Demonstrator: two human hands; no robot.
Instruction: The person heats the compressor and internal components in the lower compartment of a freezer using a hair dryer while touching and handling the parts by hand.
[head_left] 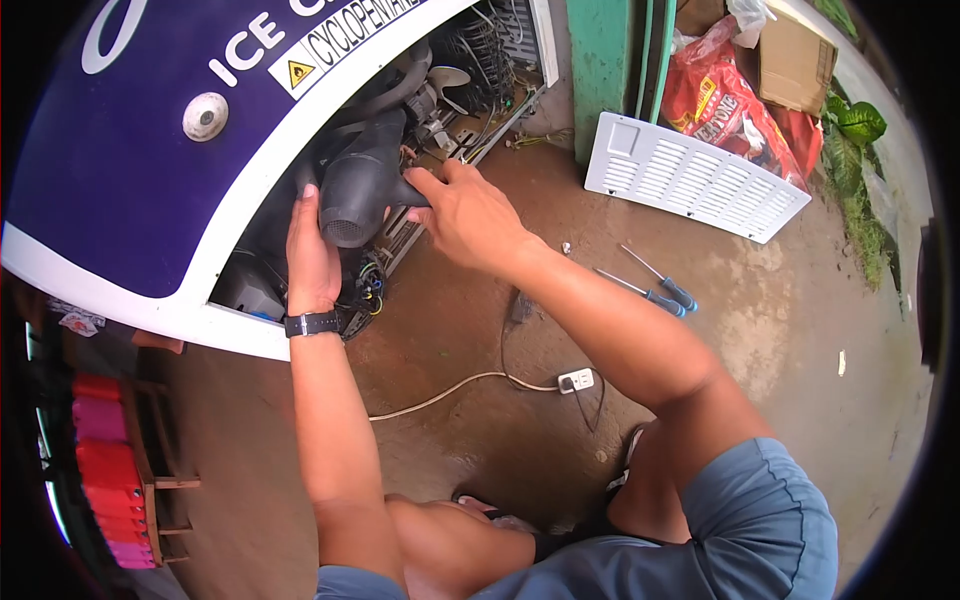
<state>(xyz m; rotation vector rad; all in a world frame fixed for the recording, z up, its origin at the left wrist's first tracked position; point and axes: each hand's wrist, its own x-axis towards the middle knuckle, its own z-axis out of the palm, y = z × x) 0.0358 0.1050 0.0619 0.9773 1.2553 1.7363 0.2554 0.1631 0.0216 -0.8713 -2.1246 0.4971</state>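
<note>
A black hair dryer (355, 180) is inside the open lower compartment of an ice cream freezer (130, 170), its round rear grille turned toward me. My right hand (465, 215) is closed around the dryer's handle, which sticks out to the right. Along the left side of the dryer's body lies my left hand (312, 250), thumb pointing up and the other fingers partly hidden behind the dryer. Beyond the dryer's front are a small fan (448, 88) and dark condenser coils (480, 55). Loose coloured wires (372, 280) hang just right of my left wrist.
A white vented panel (695, 175) leans near a green post (600, 80) and a red sack (720, 100). Two blue-handled screwdrivers (675, 298) lie on the wet concrete floor (450, 440). An extension socket (576, 381) with cables sits before my feet. Red stools (108, 470) stand left.
</note>
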